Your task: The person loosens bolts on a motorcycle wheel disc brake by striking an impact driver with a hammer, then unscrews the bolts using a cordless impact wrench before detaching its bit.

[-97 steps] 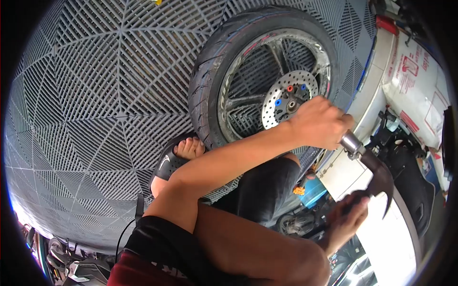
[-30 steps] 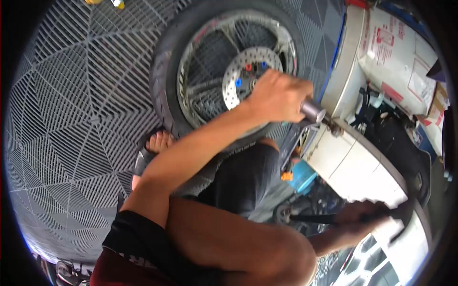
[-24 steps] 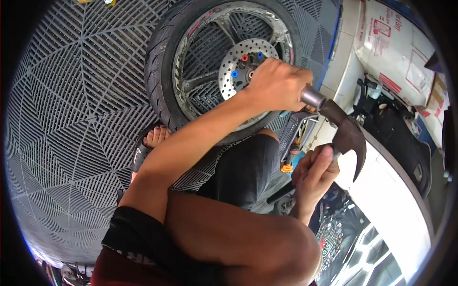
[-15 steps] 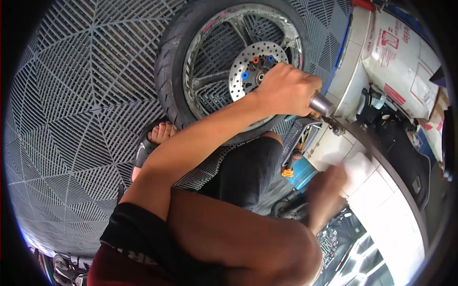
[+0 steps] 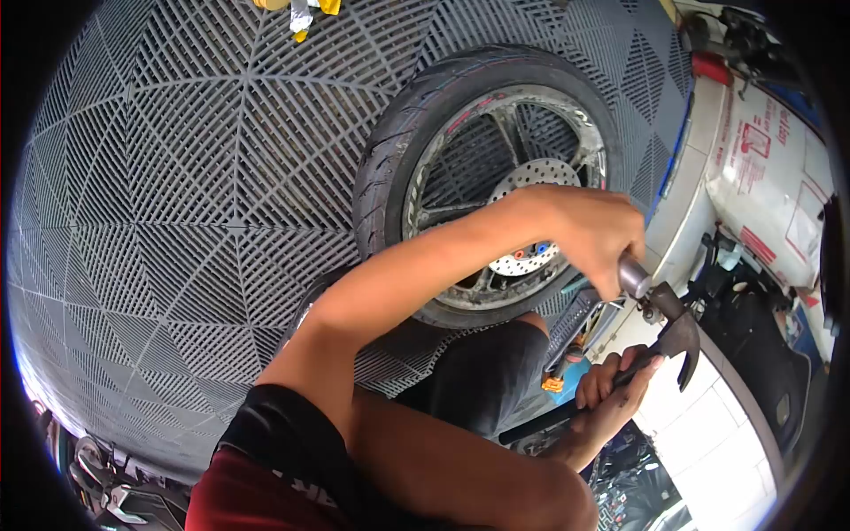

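Note:
My left hand (image 5: 598,232) is closed around a metal cylinder (image 5: 633,276), whose blunt end sticks out toward the lower right. The cylinder's other end is hidden in my fist. In my right hand (image 5: 611,389) is a claw hammer (image 5: 680,332) with a dark handle, its head close to the cylinder's exposed end; I cannot tell if they touch. Behind my left forearm lies a motorcycle wheel (image 5: 387,168) with a black tyre. My left hand and wrist partly cover its drilled brake disc (image 5: 536,177) and hide the hub.
Grey slatted tiles (image 5: 177,177) cover the floor. Right of the wheel are a low tiled ledge (image 5: 708,398) and a white sack (image 5: 766,177) with red print. An orange-and-dark tool (image 5: 553,382) lies near my knee (image 5: 567,500). Yellow items (image 5: 328,5) show at the top edge.
The view has shifted, so the wheel sits lower and further right. My right hand, blurred before, now shows clearly with the hammer raised near the cylinder. My left hand still grips the cylinder.

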{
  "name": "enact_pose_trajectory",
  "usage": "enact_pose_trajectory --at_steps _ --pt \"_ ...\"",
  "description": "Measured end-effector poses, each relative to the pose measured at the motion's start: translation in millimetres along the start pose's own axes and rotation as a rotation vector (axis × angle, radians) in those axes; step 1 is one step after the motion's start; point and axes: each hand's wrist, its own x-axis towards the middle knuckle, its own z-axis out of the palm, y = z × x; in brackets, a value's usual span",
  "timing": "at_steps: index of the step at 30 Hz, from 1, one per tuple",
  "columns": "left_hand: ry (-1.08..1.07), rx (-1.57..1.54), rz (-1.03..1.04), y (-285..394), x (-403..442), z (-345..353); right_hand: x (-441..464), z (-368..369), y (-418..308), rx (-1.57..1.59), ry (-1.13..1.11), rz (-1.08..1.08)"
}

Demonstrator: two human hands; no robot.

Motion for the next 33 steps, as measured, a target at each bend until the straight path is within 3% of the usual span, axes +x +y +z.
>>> enact_pose_trajectory --at_steps 2,5,9,12,17,19,20,21,23,24,26,27,29,32,33 --pt "-0.158 -0.227 0.016 -16 17 8 -5 18 -9 0.051 -0.007 0.063" --pt "-0.236 -0.033 -0.037 -14 12 13 7 12 -4 0.084 -0.029 0.09" --pt "0.165 0.194 0.008 -15 -1 31 18 13 -9 0.131 -0.025 0.14" --pt "0.196 0.214 -0.035 -17 -3 37 27 4 -10 0.197 -0.028 0.173" --pt "0.238 0.22 -0.031 -16 -4 39 29 -40 -30 -0.088 0.001 -0.228" --pt "0.278 0.239 -0.014 -17 -4 39 16 -39 -57 0.181 0.045 -0.41" --pt "0.295 0.24 -0.009 -17 -4 42 8 -38 -65 0.303 -0.02 -0.496" --pt "0.298 0.239 -0.016 -17 -5 44 3 -46 -69 0.352 -0.309 -0.545" --pt "0.303 0.244 -0.026 -17 -4 43 -13 -38 -33 -0.082 -0.132 -0.624" --pt "0.308 0.256 -0.018 -16 -4 43 -18 -41 -3 -0.46 -0.106 -0.642" --pt "0.305 0.243 0.009 -16 -4 45 -30 -53 -12 -0.893 -0.124 -0.467" --pt "0.321 0.255 0.017 -17 -4 44 -27 -61 -21 -0.943 -0.114 -0.423" --pt "0.353 0.241 0.016 -16 -4 46 -17 -77 -44 -0.564 0.047 -0.445" --pt "0.341 0.273 0.006 -19 -3 46 -25 -45 -86 0.389 0.209 -0.447" --pt "0.353 0.271 0.015 -19 -2 48 -23 -43 -74 0.256 0.24 -0.475"
